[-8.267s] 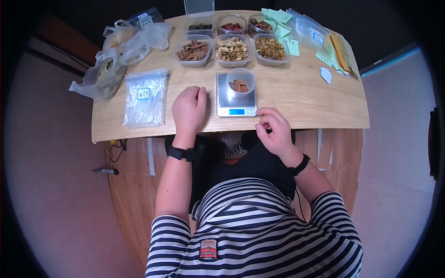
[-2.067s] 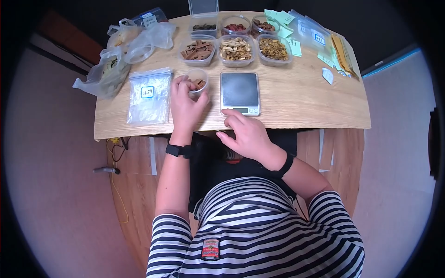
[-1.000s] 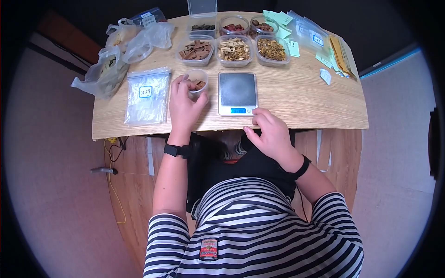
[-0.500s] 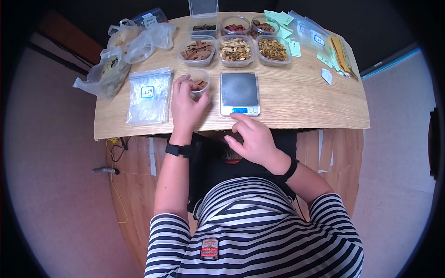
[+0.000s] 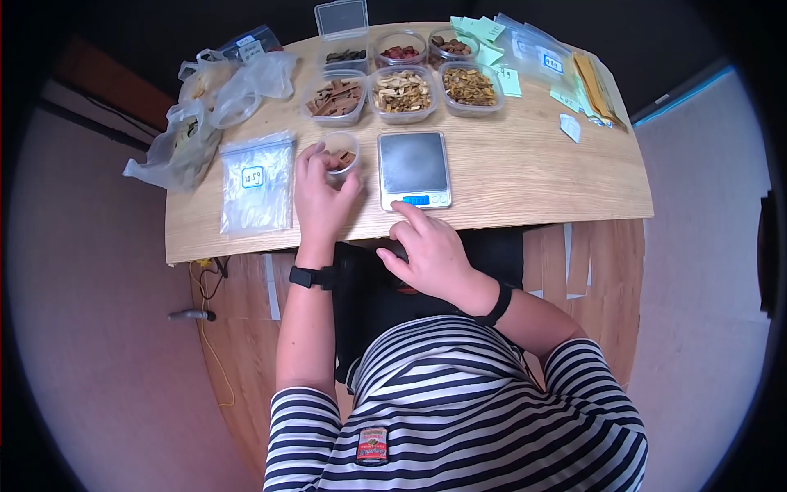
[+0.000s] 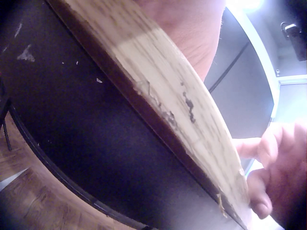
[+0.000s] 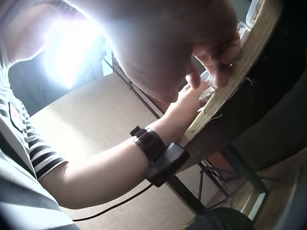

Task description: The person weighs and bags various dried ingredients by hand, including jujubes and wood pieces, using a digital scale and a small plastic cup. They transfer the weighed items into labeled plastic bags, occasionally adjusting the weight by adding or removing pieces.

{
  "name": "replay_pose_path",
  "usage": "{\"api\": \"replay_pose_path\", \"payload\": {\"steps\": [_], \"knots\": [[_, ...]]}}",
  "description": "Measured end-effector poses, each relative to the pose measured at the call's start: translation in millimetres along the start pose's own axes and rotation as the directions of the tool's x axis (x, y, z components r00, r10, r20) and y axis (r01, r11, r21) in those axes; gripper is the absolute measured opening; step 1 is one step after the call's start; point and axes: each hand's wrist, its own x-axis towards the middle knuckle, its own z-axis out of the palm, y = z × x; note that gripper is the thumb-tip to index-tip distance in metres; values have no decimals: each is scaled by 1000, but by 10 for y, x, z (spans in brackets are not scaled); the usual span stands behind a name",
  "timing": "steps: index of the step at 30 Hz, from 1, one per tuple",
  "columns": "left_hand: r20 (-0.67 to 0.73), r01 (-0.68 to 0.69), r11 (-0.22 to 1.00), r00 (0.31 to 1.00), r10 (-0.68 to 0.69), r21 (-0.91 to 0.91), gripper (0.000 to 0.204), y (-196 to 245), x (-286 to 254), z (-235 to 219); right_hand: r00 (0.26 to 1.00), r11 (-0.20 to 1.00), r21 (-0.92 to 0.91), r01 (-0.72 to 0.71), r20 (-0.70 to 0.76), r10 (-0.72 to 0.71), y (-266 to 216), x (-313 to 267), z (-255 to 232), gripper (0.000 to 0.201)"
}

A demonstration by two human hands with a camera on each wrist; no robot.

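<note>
A round clear cup (image 5: 343,144) with some brown bark pieces stands on the table, left of the digital scale (image 5: 414,164). The left hand (image 5: 322,197) grips the cup's near left side between thumb and fingers. Nothing lies on the scale's dark plate, and its display glows blue. The right hand (image 5: 434,256) has its index finger stretched to the scale's front left edge, the other fingers bent loosely; whether it presses there cannot be told. In the right wrist view the right hand (image 7: 182,48) hangs over the table edge.
Square tubs of bark (image 5: 336,100), pale slices (image 5: 402,93) and yellow-brown pieces (image 5: 470,88) stand behind the scale, with smaller containers at the back. A labelled zip bag (image 5: 257,197) lies left, beside plastic bags (image 5: 190,135). Green papers (image 5: 507,80) and brown envelopes (image 5: 597,88) lie right.
The cup went from the scale to its left, held by the left hand. The right index finger shifted from the scale's front right corner towards its front left. The display was dark, then lit.
</note>
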Motion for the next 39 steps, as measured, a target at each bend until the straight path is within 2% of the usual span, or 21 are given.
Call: {"api": "replay_pose_path", "payload": {"steps": [14, 20, 22, 23, 25, 27, 29, 31, 33, 35, 39], "knots": [[1, 0, 1000, 1000, 0, 21, 30, 14, 1, -9, 1000, 1000, -11, 5, -20, -5, 1, -30, 32, 30], [8, -10, 1000, 1000, 10, 11, 31, 13, 5, -8, 997, 997, -2, -76, 32, 76, -50, 39, -53, 30], [4, 25, 999, 1000, -25, -26, 28, 37, 5, -15, 999, 992, 128, -13, -47, 19, -56, -3, -81, 24], [1, 26, 999, 1000, -26, -27, 28, 31, 12, -14, 999, 992, 127, -10, -46, 16, -35, -23, -98, 24], [3, 1, 1000, 1000, -1, 17, 30, 19, 1, -17, 993, 981, 173, 93, -92, -78, 23, -97, -148, 19], [13, 22, 1000, 1000, -23, 22, 30, 28, -9, -27, 981, 982, 169, 81, -188, -49, 175, -53, -205, 17], [23, 35, 999, 999, -35, 25, 30, 35, 1, -29, 973, 977, 208, -54, -208, 98, 354, -9, -320, 16], [23, 22, 1000, 999, -22, 14, 30, 23, 0, -22, 950, 969, 168, -180, -224, 216, 525, 70, -440, 17], [21, 16, 1000, 1000, -16, 13, 30, 6, 1, -11, 938, 966, 159, -203, -250, 238, 715, 110, -469, 19], [19, 13, 1000, 1000, -14, 15, 30, 4, 1, -11, 908, 943, 127, -307, -257, 330, 843, 123, -431, 21], [14, 10, 1000, 1000, -11, 27, 30, 3, -7, -9, 913, 955, 111, -274, -282, 294, 822, 86, -366, 23]]}}
